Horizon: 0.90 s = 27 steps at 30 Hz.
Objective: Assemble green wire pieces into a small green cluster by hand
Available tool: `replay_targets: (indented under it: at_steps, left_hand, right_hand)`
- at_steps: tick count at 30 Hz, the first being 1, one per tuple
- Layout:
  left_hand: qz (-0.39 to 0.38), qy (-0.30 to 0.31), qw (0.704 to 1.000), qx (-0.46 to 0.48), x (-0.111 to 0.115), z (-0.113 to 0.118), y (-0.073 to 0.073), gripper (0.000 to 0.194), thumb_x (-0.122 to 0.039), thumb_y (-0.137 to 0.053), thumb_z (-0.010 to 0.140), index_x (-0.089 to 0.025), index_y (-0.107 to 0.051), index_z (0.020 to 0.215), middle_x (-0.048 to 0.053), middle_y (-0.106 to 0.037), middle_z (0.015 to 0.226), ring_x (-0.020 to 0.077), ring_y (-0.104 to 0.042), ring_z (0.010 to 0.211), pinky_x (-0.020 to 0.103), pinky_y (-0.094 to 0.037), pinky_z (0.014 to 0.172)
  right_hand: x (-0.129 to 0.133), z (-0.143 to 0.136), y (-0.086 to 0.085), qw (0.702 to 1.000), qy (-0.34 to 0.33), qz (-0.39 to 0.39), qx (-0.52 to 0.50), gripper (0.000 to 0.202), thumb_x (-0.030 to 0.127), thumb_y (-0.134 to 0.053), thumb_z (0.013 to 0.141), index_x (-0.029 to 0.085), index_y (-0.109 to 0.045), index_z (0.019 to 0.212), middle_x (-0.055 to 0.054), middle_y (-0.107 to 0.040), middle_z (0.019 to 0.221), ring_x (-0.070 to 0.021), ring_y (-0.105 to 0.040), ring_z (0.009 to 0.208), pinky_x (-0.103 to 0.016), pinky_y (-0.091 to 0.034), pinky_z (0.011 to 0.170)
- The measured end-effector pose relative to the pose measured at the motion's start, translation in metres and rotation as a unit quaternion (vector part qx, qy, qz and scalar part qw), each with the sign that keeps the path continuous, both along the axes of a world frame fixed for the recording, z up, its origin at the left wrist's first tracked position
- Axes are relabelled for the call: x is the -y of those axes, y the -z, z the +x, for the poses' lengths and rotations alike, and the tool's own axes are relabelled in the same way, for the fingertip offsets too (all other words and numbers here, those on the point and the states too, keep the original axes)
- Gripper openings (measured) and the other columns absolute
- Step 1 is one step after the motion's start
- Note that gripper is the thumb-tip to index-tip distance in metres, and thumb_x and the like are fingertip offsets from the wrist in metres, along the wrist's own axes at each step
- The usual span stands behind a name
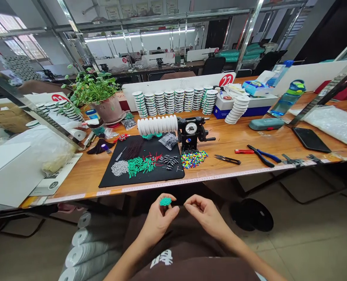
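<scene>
Left hand (158, 216) is pinching a small round green beaded piece (165, 201) between thumb and fingertips, holding it up in front of my lap, just below the near edge of the long wooden counter (237, 150). Right hand (204, 212) is hovering just beside it with thumb and forefinger pressed together; I cannot tell whether anything thin is lying between those fingertips. Both hands are sitting close together, not quite touching, over the brown garment on my lap. On the counter ahead, a black rectangular mat (150, 175) is carrying a pile of green tube beads (139, 165), a heap of small silver beads (120, 168) to its left and dark beads (169, 160) to its right. A scatter of multicoloured round beads (193, 159) is lying just off the mat's right edge, in front of a black hand-cranked winding machine (191, 132). Black scissors (227, 159) and blue-handled pliers (264, 155) are resting further right.
</scene>
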<state>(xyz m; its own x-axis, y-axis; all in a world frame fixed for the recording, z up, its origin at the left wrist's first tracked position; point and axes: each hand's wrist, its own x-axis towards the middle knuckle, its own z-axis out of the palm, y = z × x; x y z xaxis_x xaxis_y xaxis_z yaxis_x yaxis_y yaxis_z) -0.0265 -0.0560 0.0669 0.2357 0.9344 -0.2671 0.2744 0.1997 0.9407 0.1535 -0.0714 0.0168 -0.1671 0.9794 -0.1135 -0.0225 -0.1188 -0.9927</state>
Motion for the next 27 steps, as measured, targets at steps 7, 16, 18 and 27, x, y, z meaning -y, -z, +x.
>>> replay_targets:
  at_steps: [7, 16, 18, 27]
  left_hand:
    - [-0.111, -0.009, 0.974, 0.198, 0.01, 0.011, 0.012, 0.042, -0.055, -0.069, 0.083, -0.02, -0.047, 0.079, -0.007, -0.041, 0.058, 0.0085, -0.041, 0.054, 0.021, -0.03, 0.051]
    - [-0.083, -0.04, 0.99, 0.11, 0.009, 0.009, 0.008, 0.028, -0.042, -0.066, 0.077, -0.018, -0.053, 0.07, -0.01, -0.035, 0.046, 0.0056, -0.026, 0.041, 0.021, -0.019, 0.043]
    - [-0.08, -0.023, 0.993, 0.088, 0.009, 0.01, 0.006, 0.026, -0.041, -0.065, 0.076, -0.018, -0.053, 0.069, -0.009, -0.037, 0.046, 0.0058, -0.026, 0.04, 0.022, -0.02, 0.042]
    - [-0.202, -0.027, 0.953, 0.223, 0.011, 0.017, -0.005, 0.024, -0.033, -0.069, 0.068, -0.017, -0.052, 0.063, -0.011, -0.028, 0.047, 0.0029, -0.02, 0.041, 0.022, -0.012, 0.045]
  right_hand:
    - [-0.012, 0.015, 0.021, 0.986, 0.098, 0.064, 0.12, 0.028, 0.043, -0.063, 0.088, 0.019, -0.076, 0.083, -0.001, -0.061, 0.064, -0.0163, -0.05, 0.061, -0.029, -0.039, 0.065]
    - [-0.007, 0.015, -0.004, 0.999, 0.012, 0.032, 0.001, 0.03, 0.047, -0.059, 0.09, 0.02, -0.057, 0.079, 0.0, -0.056, 0.073, -0.0154, -0.051, 0.068, -0.027, -0.042, 0.066]
    - [-0.001, 0.007, -0.013, 0.999, -0.011, 0.021, -0.035, 0.03, 0.048, -0.058, 0.091, 0.019, -0.055, 0.08, 0.002, -0.051, 0.072, -0.0134, -0.046, 0.065, -0.026, -0.039, 0.062]
    - [0.004, 0.004, 0.006, 0.998, 0.021, 0.049, 0.037, 0.027, 0.044, -0.063, 0.09, 0.019, -0.074, 0.088, 0.004, -0.044, 0.057, -0.0127, -0.035, 0.058, -0.027, -0.029, 0.059]
